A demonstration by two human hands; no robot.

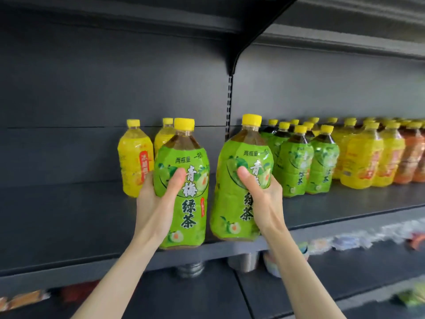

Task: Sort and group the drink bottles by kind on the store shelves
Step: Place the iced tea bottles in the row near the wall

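I hold two big green-label tea bottles with yellow caps at the front of the dark shelf. My left hand grips the left green bottle, thumb across its label. My right hand grips the right green bottle, which tilts slightly left. Both bottoms sit at about the shelf's front edge; contact is unclear. Behind the left bottle stand two yellow-label bottles. To the right stands a group of green-label bottles, then yellow ones, then orange ones.
A shelf bracket and slotted upright divide the back panel above the bottles. The lower shelf carries blurred packets and silver cans under the front edge. The shelf's left part holds nothing.
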